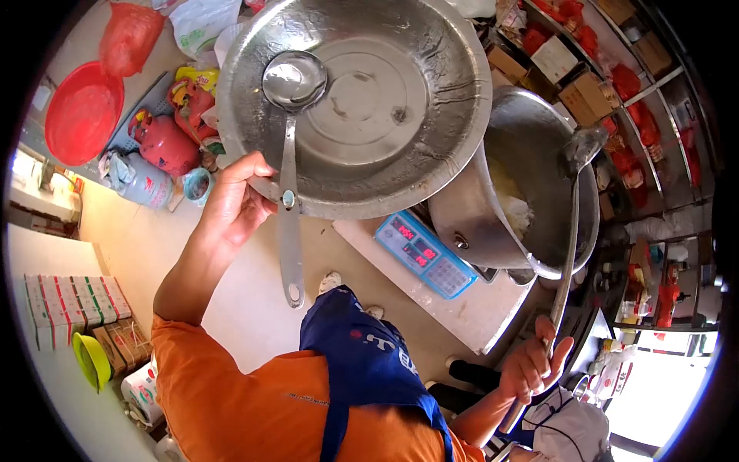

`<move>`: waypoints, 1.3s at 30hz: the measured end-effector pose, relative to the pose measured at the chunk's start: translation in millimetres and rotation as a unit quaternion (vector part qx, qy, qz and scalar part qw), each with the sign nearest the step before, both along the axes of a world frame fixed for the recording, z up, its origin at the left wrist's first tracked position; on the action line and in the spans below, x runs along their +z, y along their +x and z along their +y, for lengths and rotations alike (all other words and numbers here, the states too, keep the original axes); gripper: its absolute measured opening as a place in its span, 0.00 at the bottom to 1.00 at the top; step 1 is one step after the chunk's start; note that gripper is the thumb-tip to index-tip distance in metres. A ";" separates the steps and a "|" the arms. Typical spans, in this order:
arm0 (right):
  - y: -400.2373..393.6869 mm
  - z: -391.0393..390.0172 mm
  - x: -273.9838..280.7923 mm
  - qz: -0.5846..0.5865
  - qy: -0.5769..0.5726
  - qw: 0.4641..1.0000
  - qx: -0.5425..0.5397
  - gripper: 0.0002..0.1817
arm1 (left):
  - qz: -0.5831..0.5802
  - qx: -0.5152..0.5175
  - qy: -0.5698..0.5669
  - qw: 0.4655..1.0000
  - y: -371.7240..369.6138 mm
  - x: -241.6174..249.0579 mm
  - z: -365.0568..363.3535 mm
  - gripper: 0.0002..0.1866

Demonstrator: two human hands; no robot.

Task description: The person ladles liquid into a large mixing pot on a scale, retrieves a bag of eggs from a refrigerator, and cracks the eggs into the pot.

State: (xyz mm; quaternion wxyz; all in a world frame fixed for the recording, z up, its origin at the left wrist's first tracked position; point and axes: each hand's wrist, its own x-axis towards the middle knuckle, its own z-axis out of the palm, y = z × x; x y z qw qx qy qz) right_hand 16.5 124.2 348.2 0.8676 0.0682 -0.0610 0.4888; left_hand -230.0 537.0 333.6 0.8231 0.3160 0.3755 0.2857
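My left hand grips the near-left rim of a wide metal basin, fingers closed on it. A metal spoon lies in the basin, its handle hanging over the rim beside my fingers. On the right, my right hand is wrapped round the long handle of a ladle. The ladle's bowl is over the far right rim of a deep metal pot, which holds something pale yellow and white. A blue digital scale with red digits is beside the pot.
Gas cylinders and a red tub are at the upper left. Loaded shelves stand on the right. Another person in a white cap is at the lower right. Boxes and a green bowl are at the lower left.
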 end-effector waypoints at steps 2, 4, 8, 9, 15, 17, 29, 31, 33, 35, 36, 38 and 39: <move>1.5 -0.5 -4.3 -0.013 -0.018 1.000 0.011 0.19 | 0.006 0.007 0.002 1.000 -1.7 -0.3 -5.4 0.02; -0.9 -1.1 -6.3 0.009 -0.026 1.000 0.014 0.22 | 0.005 0.022 0.010 1.000 -0.2 2.7 -13.0 0.02; -3.0 -6.8 -11.9 0.010 -0.017 0.999 0.050 0.24 | 0.092 0.085 -0.007 0.992 -4.6 5.6 -21.5 0.05; -2.2 -9.5 -12.3 -0.003 -0.015 0.998 0.054 0.24 | 0.033 0.028 0.045 0.998 -18.8 -12.6 -13.2 0.04; 11.2 -24.3 -14.5 -0.109 -0.091 0.989 0.040 0.29 | 0.029 0.051 0.029 0.998 -34.0 -37.4 3.5 0.03; 16.3 -36.5 -17.3 -0.149 -0.156 0.976 0.002 0.26 | 0.041 0.010 0.014 0.999 -53.6 -50.6 18.9 0.13; 1.8 -41.4 49.4 -0.440 -0.459 0.768 -0.076 0.40 | 0.050 0.054 -0.002 0.997 -39.2 -74.6 -15.0 0.07; -0.6 -26.2 49.2 -0.494 -0.458 0.738 -0.028 0.36 | 0.039 0.085 -0.044 0.995 -28.3 -82.3 -27.5 0.07; -6.8 -2.7 58.6 -0.555 -0.490 0.671 0.035 0.31 | 0.023 0.075 -0.044 0.996 -29.9 -91.4 -28.8 0.06; -10.4 20.8 68.3 -0.601 -0.508 0.608 0.107 0.27 | 0.023 0.059 -0.033 0.997 -35.7 -99.3 -29.7 0.06; -12.0 35.6 72.5 -0.613 -0.516 0.581 0.146 0.27 | 0.027 0.049 -0.029 0.998 -38.6 -96.6 -32.3 0.07; -5.1 60.3 68.0 -0.640 -0.525 0.526 0.193 0.26 | 0.046 0.047 -0.024 0.998 -40.2 -102.3 -32.6 0.07; -5.5 68.2 58.7 -0.674 -0.511 0.502 0.180 0.26 | 0.056 0.055 -0.020 0.997 -43.8 -110.8 -32.5 0.07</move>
